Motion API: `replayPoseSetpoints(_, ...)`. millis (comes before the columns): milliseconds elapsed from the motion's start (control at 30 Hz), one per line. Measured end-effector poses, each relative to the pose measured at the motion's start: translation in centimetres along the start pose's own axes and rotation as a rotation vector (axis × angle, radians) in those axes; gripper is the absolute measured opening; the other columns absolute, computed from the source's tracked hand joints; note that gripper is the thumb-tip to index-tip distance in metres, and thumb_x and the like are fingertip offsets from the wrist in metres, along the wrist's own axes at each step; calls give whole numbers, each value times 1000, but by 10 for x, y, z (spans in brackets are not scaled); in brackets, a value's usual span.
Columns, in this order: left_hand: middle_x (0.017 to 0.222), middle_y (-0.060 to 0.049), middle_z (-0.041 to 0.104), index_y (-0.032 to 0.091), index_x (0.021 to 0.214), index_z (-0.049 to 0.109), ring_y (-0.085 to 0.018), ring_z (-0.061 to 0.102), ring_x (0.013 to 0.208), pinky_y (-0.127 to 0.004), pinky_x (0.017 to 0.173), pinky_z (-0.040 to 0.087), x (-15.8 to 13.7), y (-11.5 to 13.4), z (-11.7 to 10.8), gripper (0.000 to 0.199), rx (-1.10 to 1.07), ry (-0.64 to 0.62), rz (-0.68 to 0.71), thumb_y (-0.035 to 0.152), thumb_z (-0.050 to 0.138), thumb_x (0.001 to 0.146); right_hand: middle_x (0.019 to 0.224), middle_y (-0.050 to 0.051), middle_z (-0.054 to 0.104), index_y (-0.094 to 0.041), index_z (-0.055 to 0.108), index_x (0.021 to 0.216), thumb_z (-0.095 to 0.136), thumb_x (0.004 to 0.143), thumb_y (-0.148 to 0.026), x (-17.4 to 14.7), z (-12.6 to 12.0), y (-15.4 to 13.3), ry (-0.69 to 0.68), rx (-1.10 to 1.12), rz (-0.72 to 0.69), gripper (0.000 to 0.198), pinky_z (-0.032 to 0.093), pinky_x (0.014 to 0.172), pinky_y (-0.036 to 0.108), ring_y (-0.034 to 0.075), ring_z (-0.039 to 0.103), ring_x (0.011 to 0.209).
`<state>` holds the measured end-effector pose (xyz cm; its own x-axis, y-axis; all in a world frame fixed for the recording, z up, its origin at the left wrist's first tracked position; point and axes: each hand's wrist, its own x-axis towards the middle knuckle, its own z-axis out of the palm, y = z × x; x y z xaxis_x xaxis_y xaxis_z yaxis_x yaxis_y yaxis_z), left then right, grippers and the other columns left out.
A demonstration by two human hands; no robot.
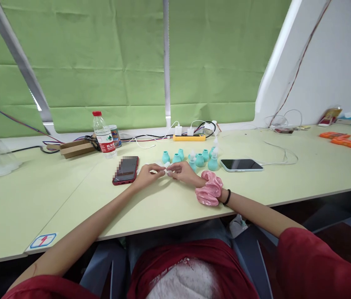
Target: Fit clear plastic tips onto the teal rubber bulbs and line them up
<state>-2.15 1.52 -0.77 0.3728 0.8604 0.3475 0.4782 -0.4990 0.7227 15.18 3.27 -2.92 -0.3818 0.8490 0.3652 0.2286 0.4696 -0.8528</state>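
Fingertips of my left hand (148, 176) and my right hand (185, 172) meet over the table, both pinching a small white translucent piece (166, 167). Its exact kind is too small to tell. Just behind my hands stand several small turquoise vase-shaped pots (199, 160). White tufted or clear tops stick out of a few of them, such as the pot (212, 163) at the right of the group. A pink scrunchie (209, 189) and a dark beaded bracelet (227, 197) circle my right wrist.
A phone in a red case (126, 170) lies left of my hands; another phone (241, 165) lies right. Farther back are a water bottle (104, 137), a can (114, 135), a cardboard box (78, 147) and a yellow power strip (189, 138) with cables. Orange items (346, 142) lie far right.
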Motion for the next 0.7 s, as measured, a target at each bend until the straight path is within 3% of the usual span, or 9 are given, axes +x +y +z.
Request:
replayPoseSetpoints(100, 75, -9, 64, 8, 93, 61, -16, 58, 68, -31, 66, 47, 2, -1, -3, 42, -311, -95, -178, 36, 60, 62, 75, 5, 62, -11, 63, 79, 60, 61, -27, 0, 0, -4, 20, -22, -91, 25, 44, 50, 20, 9, 53, 54)
replayPoseSetpoints(200, 70, -7, 64, 8, 93, 61, -14, 58, 61, -31, 64, 48, 2, 0, -4, 47, -459, -140, -232, 30, 69, 52, 80, 6, 62, -11, 63, 79, 62, 59, -26, 0, -1, -6, 29, -18, -111, 25, 45, 52, 21, 9, 54, 57)
replayPoseSetpoints(400, 65, -4, 64, 7, 92, 62, -13, 57, 59, -25, 61, 46, 2, 0, -5, 45, -351, -92, -128, 22, 69, 51, 77, 7, 63, -11, 64, 79, 62, 59, -26, -2, -2, -11, 51, -17, -76, 26, 44, 49, 21, 10, 55, 54)
replayPoseSetpoints(700, 78, -8, 64, 9, 91, 63, -16, 57, 70, -25, 63, 45, 2, -5, -1, 43, -169, -48, 9, 33, 67, 55, 74, 9, 63, -7, 63, 81, 63, 58, -28, -4, -2, -12, 35, 7, -28, 31, 44, 48, 22, 11, 55, 52)
